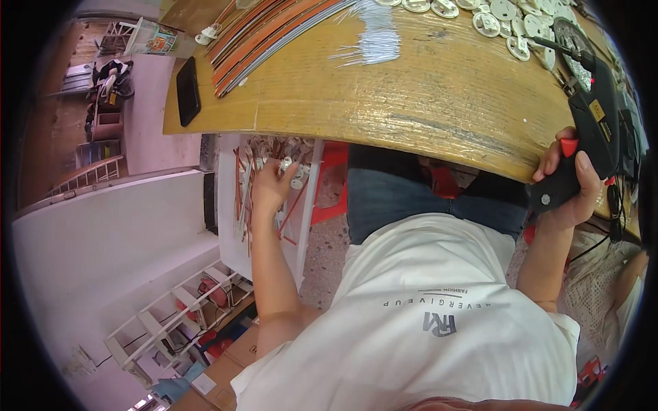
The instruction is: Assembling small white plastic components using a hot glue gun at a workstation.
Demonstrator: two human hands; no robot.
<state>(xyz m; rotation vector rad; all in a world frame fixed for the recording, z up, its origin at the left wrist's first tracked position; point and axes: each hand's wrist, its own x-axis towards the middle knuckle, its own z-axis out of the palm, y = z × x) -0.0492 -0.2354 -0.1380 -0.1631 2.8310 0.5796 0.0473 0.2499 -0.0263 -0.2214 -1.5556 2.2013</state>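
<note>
My left hand (pixel 274 183) is over a white plastic bin (pixel 236 253) beside the table, its fingers closed on a small white round part (pixel 285 164). Similar white parts and brownish-orange strips lie in the bin under it. At the table's right edge my right hand (pixel 572 185) grips the handle of a black pistol-shaped tool (pixel 595 113), which looks like a soldering gun. It has a red trigger (pixel 568 146) and a thin barrel pointing left across the tabletop. My thumb and fingers wrap the handle near the trigger.
On the yellow wooden table (pixel 439 103) lie a black phone (pixel 187 91), orange and grey strips (pixel 274 41), a bundle of thin white wires (pixel 377 38) and a pile of white round parts (pixel 504 14). A black cable (pixel 615 205) hangs at right. A red stool (pixel 334 181) stands below.
</note>
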